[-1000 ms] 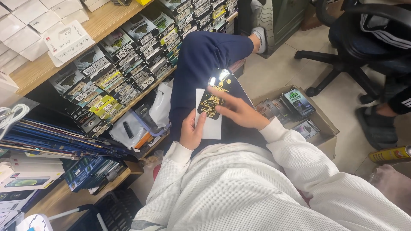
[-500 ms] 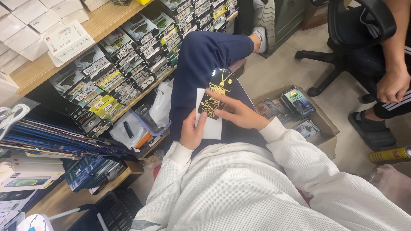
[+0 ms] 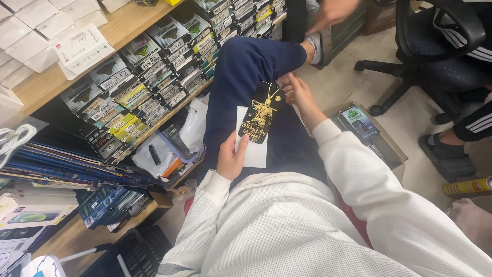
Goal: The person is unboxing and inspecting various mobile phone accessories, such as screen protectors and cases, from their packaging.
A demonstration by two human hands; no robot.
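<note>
We find a black phone case with gold artwork lying on the raised knee, atop a white card at its 6 o'clock. Our left hand pinches the card's lower edge; our right hand pinches the case's 2 o'clock corner. We judge it light, flexible and slick, best taken by the edges. Compared with half a second ago, another person's hand has reached in at 12 o'clock.

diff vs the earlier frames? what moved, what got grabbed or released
The right hand slid from across the middle of the black phone case up to its top edge, uncovering the gold print. Another person's hand has come in at the top, reaching over the raised foot. Nothing newly grabbed or released. Unchanged: left hand still holds the white card under the case, on the lap.
</note>
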